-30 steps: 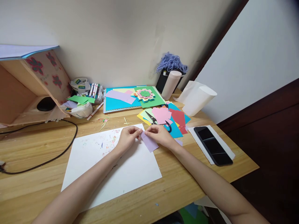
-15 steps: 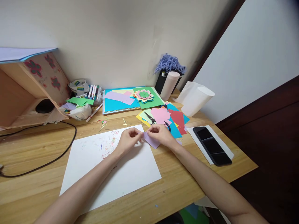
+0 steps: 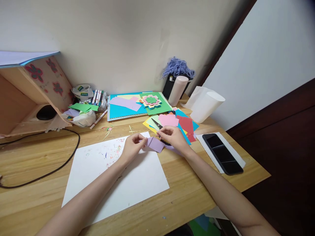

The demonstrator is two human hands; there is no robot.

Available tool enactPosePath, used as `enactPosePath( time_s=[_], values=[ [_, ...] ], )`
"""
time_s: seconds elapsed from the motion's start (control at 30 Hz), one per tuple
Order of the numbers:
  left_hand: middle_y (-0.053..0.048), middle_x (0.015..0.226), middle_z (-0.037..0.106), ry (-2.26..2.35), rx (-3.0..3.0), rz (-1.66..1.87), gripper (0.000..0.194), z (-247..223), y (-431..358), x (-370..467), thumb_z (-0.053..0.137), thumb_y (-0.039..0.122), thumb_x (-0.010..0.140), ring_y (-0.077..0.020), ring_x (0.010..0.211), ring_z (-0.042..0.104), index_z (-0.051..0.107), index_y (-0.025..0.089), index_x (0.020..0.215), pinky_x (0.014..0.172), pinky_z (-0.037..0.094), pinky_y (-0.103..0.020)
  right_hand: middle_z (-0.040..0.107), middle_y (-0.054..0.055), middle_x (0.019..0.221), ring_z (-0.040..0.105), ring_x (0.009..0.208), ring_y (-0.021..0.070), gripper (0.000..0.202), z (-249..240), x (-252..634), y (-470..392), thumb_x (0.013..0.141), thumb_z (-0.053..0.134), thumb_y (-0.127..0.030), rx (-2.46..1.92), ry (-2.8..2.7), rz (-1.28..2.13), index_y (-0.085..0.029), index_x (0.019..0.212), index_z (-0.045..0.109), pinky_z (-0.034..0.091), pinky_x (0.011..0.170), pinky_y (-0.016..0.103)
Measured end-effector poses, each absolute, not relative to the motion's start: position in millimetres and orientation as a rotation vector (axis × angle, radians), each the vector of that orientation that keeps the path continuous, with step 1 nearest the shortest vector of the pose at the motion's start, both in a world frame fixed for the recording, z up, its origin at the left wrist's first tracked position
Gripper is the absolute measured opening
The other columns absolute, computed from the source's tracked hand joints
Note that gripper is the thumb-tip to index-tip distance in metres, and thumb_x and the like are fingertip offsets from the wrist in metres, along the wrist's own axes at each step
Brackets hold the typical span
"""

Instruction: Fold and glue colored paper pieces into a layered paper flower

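Note:
My left hand (image 3: 133,144) pinches one end of a small purple paper strip (image 3: 155,145) between thumb and fingers. The strip shows a crease and hangs over the right edge of a white sheet (image 3: 137,183). My right hand (image 3: 173,137) is curled with its fingertips at the dark-handled scissors (image 3: 157,123), whose blades point away to the left. The hand hides much of their handles, and they still rest on the coloured paper. Under and behind this hand lie pink paper (image 3: 168,120) and red paper (image 3: 185,124).
A phone (image 3: 222,154) lies on the right. Behind stand a paper roll (image 3: 207,106), a pale bottle (image 3: 178,90) and a layered paper flower (image 3: 151,100) on green paper. A decorated box (image 3: 56,85), markers (image 3: 98,97) and a black cable (image 3: 71,160) are on the left.
My right hand has let go of the purple strip and moved slightly up and right onto the scissors. The left hand keeps the strip, which now shows more of its length.

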State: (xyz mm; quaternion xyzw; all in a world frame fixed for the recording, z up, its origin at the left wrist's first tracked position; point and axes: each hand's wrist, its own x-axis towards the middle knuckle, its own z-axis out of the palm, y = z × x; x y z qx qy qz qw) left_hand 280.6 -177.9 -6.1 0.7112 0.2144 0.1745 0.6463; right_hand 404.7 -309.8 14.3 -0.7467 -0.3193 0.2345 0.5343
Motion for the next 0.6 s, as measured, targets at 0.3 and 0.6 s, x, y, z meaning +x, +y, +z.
enactPosePath(
  time_s=[0.3, 0.6],
  values=[
    [-0.002, 0.068, 0.062, 0.44, 1.636, 0.332, 0.016, -12.8, -177.1, 279.7, 0.059, 0.031, 0.069, -0.0137, 0.06, 0.057, 0.061, 0.015, 0.069, 0.059, 0.045, -0.025, 0.066, 0.004, 0.075, 0.059, 0.069, 0.0144, 0.014, 4.7, 390.2, -306.2, 0.073, 0.058, -0.028, -1.804, -0.941, 0.603, -0.015, 0.074, 0.065, 0.045, 0.06, 0.024],
    [0.001, 0.056, 0.058, 0.485, 1.703, 0.377, 0.006, -13.1, -179.4, 280.3, 0.053, 0.021, 0.063, -0.0123, 0.054, 0.055, 0.053, 0.016, 0.059, 0.053, 0.04, -0.022, 0.065, 0.003, 0.072, 0.056, 0.066, 0.0135, 0.011, 11.2, 393.2, -307.1, 0.07, 0.056, -0.024, -1.869, -0.955, 0.538, -0.015, 0.068, 0.062, 0.043, 0.06, 0.024]
  ],
)
